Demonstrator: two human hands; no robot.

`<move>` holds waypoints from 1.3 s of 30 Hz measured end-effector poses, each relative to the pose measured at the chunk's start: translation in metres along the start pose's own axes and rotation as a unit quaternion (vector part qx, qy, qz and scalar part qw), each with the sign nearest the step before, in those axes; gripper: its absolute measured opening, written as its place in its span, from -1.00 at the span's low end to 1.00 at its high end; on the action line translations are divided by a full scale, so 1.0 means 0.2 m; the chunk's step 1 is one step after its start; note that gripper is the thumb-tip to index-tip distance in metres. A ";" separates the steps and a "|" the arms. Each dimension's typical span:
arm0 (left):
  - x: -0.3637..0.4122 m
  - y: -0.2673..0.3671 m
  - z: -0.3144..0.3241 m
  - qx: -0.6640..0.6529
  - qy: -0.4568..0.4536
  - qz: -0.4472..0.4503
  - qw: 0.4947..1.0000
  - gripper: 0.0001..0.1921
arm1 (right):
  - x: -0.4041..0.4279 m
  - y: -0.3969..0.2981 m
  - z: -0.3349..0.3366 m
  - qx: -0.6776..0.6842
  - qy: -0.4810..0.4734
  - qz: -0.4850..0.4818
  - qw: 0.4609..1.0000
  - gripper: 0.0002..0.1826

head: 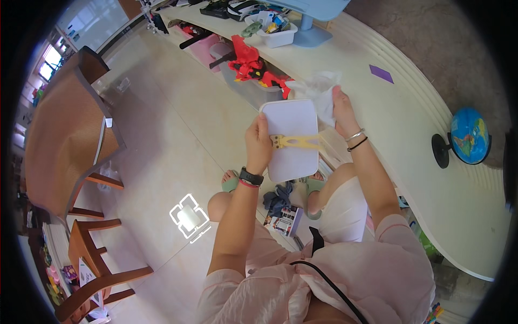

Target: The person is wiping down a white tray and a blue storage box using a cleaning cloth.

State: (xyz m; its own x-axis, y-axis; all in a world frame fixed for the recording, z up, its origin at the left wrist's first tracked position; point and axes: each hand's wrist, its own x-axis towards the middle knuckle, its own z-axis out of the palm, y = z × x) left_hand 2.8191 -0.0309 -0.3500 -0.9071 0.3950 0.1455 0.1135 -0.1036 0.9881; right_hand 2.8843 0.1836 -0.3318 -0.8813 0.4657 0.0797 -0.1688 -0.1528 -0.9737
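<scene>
My left hand [260,142] grips the left edge of a flat white board [289,117] with rounded corners. A yellow plastic bracket, like a folding stand [297,141], crosses the middle of the board's facing side. To the right of the board, my right hand [344,112] holds a crumpled white tissue or cloth [319,91], which hangs beside the board's upper right corner. Part of the tissue is hidden behind my fingers.
Along the right runs a cream desk [425,170] with a globe [469,135], a purple card [381,73] and a white toy basket [279,37]. Red toys [247,60] fill a shelf below. A box [285,220] and dark cloth [278,199] lie between my feet; a wooden chair [87,247] stands left.
</scene>
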 end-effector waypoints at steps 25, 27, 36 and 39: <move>-0.01 -0.05 -0.01 0.082 -0.209 0.046 0.973 -0.61 | -0.04 -0.11 0.29 -0.476 -0.286 -0.106 0.825 -0.65; 0.00 -0.05 -0.02 0.092 -0.211 0.022 0.973 -0.58 | -0.05 -0.11 0.31 -0.532 -0.241 -0.079 0.808 -0.65; 0.06 0.02 -0.10 0.039 0.007 -0.067 0.997 -0.49 | 0.04 0.05 0.03 -0.360 0.166 -0.056 0.917 -0.57; 0.05 -0.01 -0.04 0.005 -0.040 -0.021 0.999 -0.55 | 0.04 0.09 0.11 -0.343 0.167 -0.154 0.912 -0.53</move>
State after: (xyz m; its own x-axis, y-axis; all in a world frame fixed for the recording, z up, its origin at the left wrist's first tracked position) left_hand 2.8073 -0.0341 -0.3502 -0.8759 0.4703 0.1077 0.0810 -0.0767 0.9938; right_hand 2.8649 0.1656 -0.3447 -0.6360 0.6514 0.4137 0.0309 0.5573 -0.8298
